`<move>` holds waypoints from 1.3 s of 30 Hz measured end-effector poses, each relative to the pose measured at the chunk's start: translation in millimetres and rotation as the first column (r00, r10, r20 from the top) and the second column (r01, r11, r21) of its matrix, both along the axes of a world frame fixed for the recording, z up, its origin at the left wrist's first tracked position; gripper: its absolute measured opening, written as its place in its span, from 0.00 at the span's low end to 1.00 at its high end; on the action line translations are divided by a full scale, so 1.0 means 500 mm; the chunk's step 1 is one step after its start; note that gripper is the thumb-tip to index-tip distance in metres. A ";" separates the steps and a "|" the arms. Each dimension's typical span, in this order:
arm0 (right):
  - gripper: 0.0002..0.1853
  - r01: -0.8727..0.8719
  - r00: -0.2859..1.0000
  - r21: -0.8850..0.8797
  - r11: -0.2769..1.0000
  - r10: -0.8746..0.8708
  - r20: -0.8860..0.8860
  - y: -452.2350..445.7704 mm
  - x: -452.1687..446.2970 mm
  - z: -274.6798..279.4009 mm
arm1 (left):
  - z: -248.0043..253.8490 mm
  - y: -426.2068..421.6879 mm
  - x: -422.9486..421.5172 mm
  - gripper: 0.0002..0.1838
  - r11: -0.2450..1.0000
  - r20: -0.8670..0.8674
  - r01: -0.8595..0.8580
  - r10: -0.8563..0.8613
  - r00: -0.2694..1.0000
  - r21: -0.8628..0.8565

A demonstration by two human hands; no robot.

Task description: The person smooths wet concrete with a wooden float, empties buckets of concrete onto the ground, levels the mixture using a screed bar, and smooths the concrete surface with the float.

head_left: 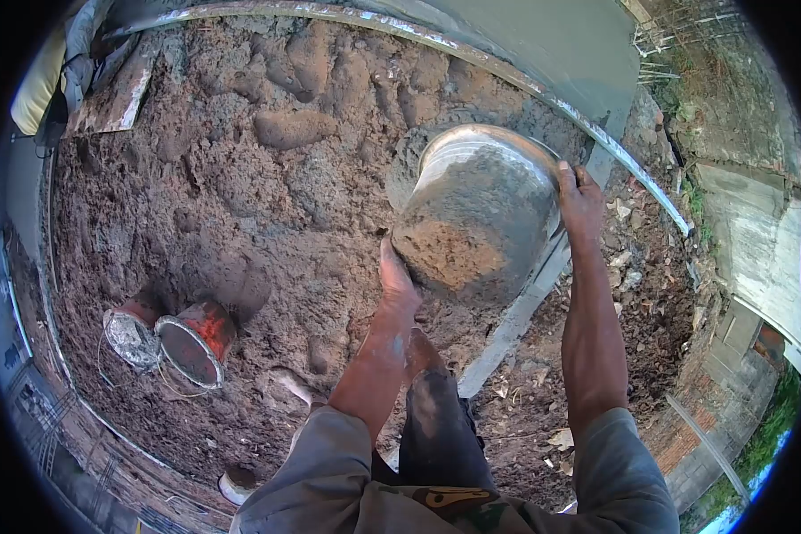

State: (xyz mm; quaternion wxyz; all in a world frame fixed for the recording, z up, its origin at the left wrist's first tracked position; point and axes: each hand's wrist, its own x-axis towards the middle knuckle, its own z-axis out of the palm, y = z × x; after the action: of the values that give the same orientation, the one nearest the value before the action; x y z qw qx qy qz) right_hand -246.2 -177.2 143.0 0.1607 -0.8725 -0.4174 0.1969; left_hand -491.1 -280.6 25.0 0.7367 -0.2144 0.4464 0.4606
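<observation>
A large metal pot, its outside smeared with grey and brown mud, is tipped over with its rim toward the top of the view and its base toward me. My right hand grips the rim on the right side, fingers bent over the edge. My left hand presses against the lower left side of the base, its fingers partly hidden by the pot. Wet grey cement lies on the soil beside the rim. The inside of the pot is hidden.
Two muddy buckets lie tilted at the lower left. A long board curves across the top, with smooth wet concrete beyond. A grey strip runs beneath the pot. Another person's leg shows at the upper left.
</observation>
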 end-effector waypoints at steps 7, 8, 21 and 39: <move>0.28 0.414 0.849 0.048 0.909 -0.366 -0.382 -0.105 0.169 -0.044 | 0.202 0.088 0.023 0.51 0.732 -0.471 0.658 -0.649 0.597 -0.175; 0.27 0.420 0.819 0.057 0.906 -0.351 -0.453 -0.107 0.162 -0.029 | 0.244 0.087 0.017 0.52 0.678 -0.537 0.724 -0.660 0.526 -0.124; 0.32 0.313 0.801 -0.244 0.918 -0.393 -0.451 -0.086 0.207 -0.258 | 0.219 0.133 0.008 0.42 0.635 -0.851 0.768 -0.448 0.272 -0.089; 0.32 0.451 0.438 -0.028 0.892 -0.249 -0.864 -0.106 0.198 -0.265 | 0.469 0.234 -0.002 0.34 0.441 -0.961 0.863 0.000 0.275 0.247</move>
State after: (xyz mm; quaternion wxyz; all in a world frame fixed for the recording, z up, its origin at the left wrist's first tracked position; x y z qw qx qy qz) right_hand -147.3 -230.3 10.6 0.4703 -0.7084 -0.1120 0.5143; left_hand -492.2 -163.7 259.6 0.5082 0.5433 0.5526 0.3756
